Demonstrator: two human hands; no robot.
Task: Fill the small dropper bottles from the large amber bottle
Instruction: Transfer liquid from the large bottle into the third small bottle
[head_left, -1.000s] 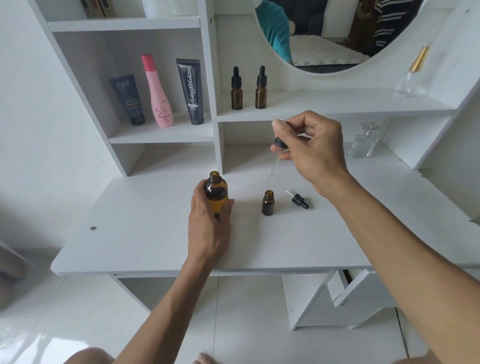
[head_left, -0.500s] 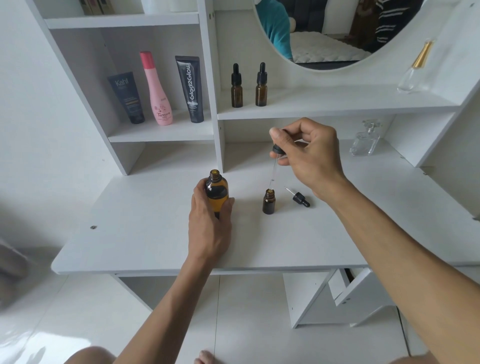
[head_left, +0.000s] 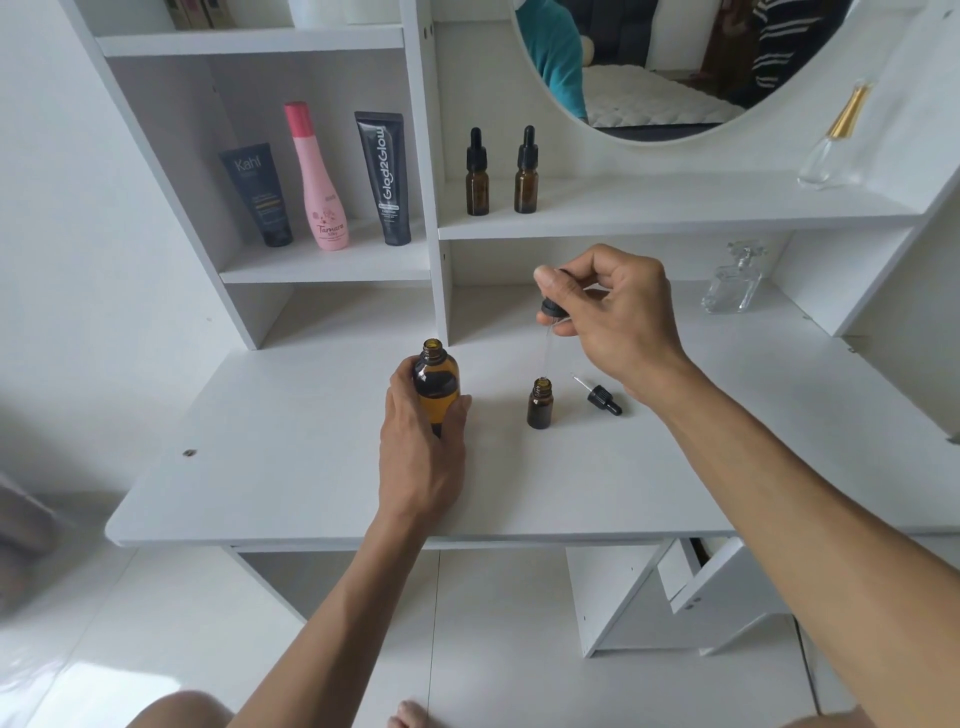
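The large amber bottle (head_left: 435, 379) stands uncapped on the white desk (head_left: 311, 467), and my left hand (head_left: 421, 452) grips its lower body. A small amber bottle (head_left: 540, 403) stands open to its right. My right hand (head_left: 613, 317) pinches the black bulb of a long glass dropper (head_left: 549, 332); its tip hangs just over the small bottle's mouth. A small black dropper cap (head_left: 598, 394) lies on its side to the right of the small bottle. Two capped small dropper bottles (head_left: 501, 171) stand on the shelf above.
On the left shelf stand a dark tube (head_left: 260, 195), a pink bottle (head_left: 318, 179) and a black tube (head_left: 385, 179). A clear glass perfume bottle (head_left: 735, 278) stands at the desk's back right, another with a gold cap (head_left: 836, 143) on the upper shelf. A round mirror (head_left: 675, 67) hangs above.
My right hand has lowered the long dropper, bringing its tip down to the small bottle's mouth. My left hand and the large bottle have stayed put.
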